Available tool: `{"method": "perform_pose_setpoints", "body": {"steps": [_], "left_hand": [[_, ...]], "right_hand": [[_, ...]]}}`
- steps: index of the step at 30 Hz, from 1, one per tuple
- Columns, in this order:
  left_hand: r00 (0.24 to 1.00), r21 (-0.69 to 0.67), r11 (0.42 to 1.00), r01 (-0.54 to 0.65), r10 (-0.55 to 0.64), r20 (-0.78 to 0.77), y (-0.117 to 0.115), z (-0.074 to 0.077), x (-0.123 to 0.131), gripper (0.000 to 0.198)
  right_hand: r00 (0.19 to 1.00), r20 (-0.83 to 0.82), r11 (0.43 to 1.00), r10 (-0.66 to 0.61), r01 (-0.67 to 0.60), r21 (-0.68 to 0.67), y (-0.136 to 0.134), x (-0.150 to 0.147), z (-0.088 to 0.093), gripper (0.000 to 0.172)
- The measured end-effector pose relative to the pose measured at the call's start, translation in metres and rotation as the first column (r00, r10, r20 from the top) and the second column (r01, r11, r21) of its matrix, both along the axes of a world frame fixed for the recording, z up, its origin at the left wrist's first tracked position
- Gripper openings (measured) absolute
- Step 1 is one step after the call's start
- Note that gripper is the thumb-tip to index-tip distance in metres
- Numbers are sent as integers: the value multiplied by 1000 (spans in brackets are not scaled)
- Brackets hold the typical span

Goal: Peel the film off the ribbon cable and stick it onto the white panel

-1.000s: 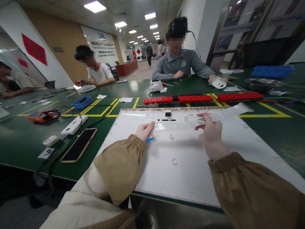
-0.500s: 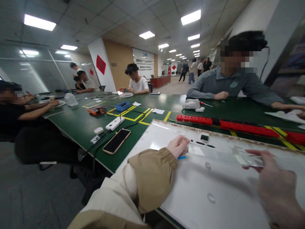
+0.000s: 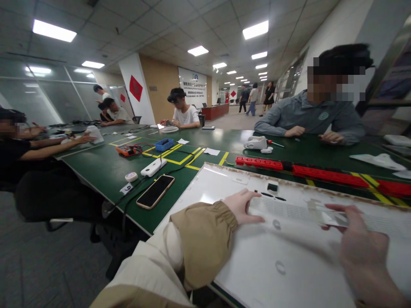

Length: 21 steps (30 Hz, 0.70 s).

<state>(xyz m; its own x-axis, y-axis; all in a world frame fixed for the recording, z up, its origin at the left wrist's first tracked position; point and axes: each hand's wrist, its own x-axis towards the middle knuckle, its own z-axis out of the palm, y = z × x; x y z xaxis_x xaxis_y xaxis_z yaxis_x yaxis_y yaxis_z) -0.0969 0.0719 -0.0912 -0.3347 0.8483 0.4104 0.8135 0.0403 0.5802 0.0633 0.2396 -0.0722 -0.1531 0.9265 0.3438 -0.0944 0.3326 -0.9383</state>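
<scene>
A large white panel (image 3: 250,261) lies in front of me, with rows of small slots, oval holes, a square hole and a brownish, worn far edge. My left hand (image 3: 242,206) rests on it at the slots, thumb and forefinger spread apart, gripping nothing visible. Over the slots farther right, my right hand (image 3: 361,235) holds a clear, shiny plastic piece (image 3: 332,217) between thumb and fingers. Whether this piece reaches toward the left hand is hard to make out. Two raised rings (image 3: 280,268) stand on the panel between the hands.
Beyond the panel runs a red power strip (image 3: 327,174). Left of it lie a phone (image 3: 156,191), a white power strip (image 3: 154,167), cables, a blue tray (image 3: 164,144) and an orange meter (image 3: 126,149). A co-worker (image 3: 308,113) sits opposite, near a white device (image 3: 256,142).
My left hand has opened from a pinch, and the blue bit beside it no longer shows. My right hand has shifted slightly left with the clear piece. The co-worker opposite drew one arm in.
</scene>
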Motion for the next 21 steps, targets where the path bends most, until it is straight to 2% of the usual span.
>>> {"method": "perform_pose_setpoints", "body": {"steps": [4, 9, 13, 16, 21], "left_hand": [[976, -125, 983, -131, 106, -189, -1, 2, 3, 47], [954, -173, 958, -227, 183, -239, -3, 8, 6, 26], [944, -196, 941, -275, 226, -239, -5, 12, 8, 27], [952, -199, 945, -259, 214, -220, -5, 13, 8, 35], [972, -165, 963, -211, 189, -138, -6, 9, 6, 38]], "right_hand": [[995, 83, 999, 48, -48, -4, -5, 2, 2, 26], [994, 59, 995, 94, -96, 20, -4, 3, -2, 27], [986, 134, 994, 99, -103, 22, -10, 6, 5, 27], [981, 165, 994, 99, -107, 36, -15, 7, 10, 27], [985, 130, 992, 111, -118, 52, -9, 5, 2, 32]]}}
